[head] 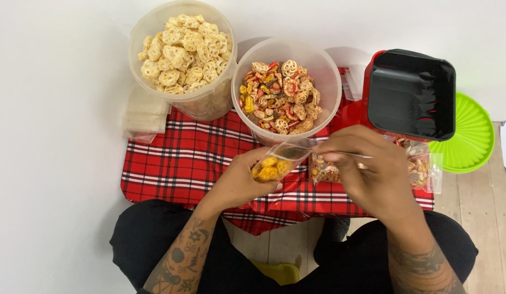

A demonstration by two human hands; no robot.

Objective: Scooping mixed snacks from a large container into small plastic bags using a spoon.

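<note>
left hand [239, 182] cupped, right hand [367, 163] pinching — forearms converging

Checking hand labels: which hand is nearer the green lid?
Right. The right hand sits just left of the green lid, beside the black tray; the left hand holds the small snack bag farther left.

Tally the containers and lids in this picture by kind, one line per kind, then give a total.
Clear round tubs of snacks: 2, pale wheels and mixed colours
Small clear bag held in both hands: 1
Filled bags lying on the cloth: 2
Black square tray: 1
Green round lid: 1
Total: 7
</note>
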